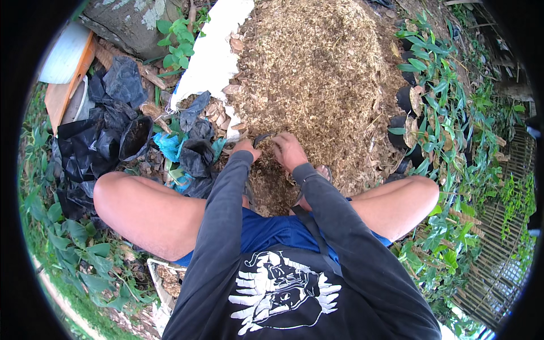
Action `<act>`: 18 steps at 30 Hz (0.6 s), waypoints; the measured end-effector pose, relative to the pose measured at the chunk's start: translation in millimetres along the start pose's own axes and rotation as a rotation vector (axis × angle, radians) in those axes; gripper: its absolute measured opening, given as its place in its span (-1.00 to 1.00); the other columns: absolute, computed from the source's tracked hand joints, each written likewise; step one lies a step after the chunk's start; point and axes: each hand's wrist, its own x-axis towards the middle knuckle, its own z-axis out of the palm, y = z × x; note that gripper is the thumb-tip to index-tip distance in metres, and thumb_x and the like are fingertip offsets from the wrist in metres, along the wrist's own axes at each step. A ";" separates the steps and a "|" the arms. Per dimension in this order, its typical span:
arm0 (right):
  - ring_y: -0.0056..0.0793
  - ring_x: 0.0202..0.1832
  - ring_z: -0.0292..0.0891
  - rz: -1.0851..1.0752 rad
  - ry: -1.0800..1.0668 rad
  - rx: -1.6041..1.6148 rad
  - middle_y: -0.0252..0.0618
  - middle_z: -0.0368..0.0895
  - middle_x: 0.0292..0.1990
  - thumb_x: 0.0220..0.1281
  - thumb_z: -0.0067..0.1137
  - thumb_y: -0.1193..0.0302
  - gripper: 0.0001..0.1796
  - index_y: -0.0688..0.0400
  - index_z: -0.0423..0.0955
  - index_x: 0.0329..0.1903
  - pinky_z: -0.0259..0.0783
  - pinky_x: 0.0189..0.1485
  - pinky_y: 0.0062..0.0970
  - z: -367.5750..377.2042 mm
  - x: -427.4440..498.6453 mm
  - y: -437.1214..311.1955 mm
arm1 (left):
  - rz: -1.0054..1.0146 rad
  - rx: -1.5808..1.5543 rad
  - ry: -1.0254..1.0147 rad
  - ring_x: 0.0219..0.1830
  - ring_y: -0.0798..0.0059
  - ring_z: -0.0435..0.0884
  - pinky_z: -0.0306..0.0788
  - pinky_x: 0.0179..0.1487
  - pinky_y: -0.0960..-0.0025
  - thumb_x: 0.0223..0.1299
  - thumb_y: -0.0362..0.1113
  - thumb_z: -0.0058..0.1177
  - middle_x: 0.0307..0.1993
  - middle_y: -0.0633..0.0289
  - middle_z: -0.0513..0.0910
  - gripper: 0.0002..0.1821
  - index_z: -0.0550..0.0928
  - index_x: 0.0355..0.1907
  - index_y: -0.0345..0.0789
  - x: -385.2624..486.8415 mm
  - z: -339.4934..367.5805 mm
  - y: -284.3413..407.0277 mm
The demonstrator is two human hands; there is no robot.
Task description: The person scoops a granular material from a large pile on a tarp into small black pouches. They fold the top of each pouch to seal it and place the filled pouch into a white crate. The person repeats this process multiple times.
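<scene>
My left hand [247,149] is low over a heap of brown, crumbly soil-like mix [306,85] with pale husk-like bits. A thin, dark curved piece [262,137] sticks out from its fingers towards my other hand. Whether this is a bag's rim or a blade is unclear. Just right of it, my right hand [290,152] has its fingers bent down over the mix. Its fingertips are partly hidden, and I cannot make out anything in its grasp. Left of my hands, black plastic bags [197,157] lie crumpled with a blue plastic bag [168,145].
A white sheet [208,55] borders the heap on the left. Larger black plastic [100,140] and a grey rock [127,29] lie beyond. Leafy plants in black bags [406,102] line the right side, before a bamboo fence [495,238]. My bent knees flank the work spot.
</scene>
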 end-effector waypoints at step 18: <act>0.15 -0.09 0.64 0.473 -0.326 0.028 0.17 0.71 -0.17 0.29 0.10 0.10 -0.57 0.22 0.65 -0.09 0.52 0.08 -0.01 -21.4 -10.5 24.7 | 0.069 0.181 -0.108 0.08 0.00 0.66 0.53 0.19 0.06 0.23 -0.03 0.21 0.01 0.00 0.72 -0.63 0.75 -0.05 -0.24 2.0 -8.0 2.9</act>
